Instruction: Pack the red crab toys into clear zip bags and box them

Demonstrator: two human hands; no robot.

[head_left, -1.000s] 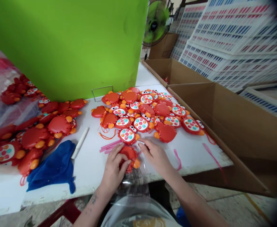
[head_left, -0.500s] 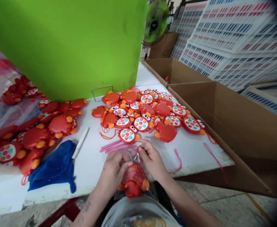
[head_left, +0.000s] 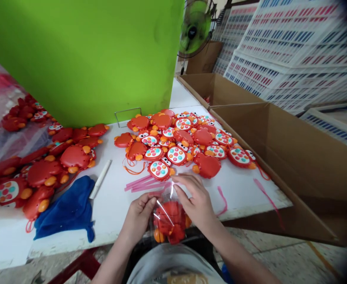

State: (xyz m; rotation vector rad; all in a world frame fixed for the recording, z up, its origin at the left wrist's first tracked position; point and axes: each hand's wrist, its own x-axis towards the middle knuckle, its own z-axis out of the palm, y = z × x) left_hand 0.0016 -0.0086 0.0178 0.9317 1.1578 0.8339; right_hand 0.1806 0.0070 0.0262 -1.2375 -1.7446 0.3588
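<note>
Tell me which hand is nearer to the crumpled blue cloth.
Left. The left hand pinches a clear plastic bag holding a red-and-orange toy, to the right of the blue cloth; the right hand is farther right, at the bag's opposite side.

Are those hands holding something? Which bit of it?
A clear plastic bag with a red plastic toy inside: the left hand pinches its upper left edge; whether the right hand grips too is unclear.
</note>
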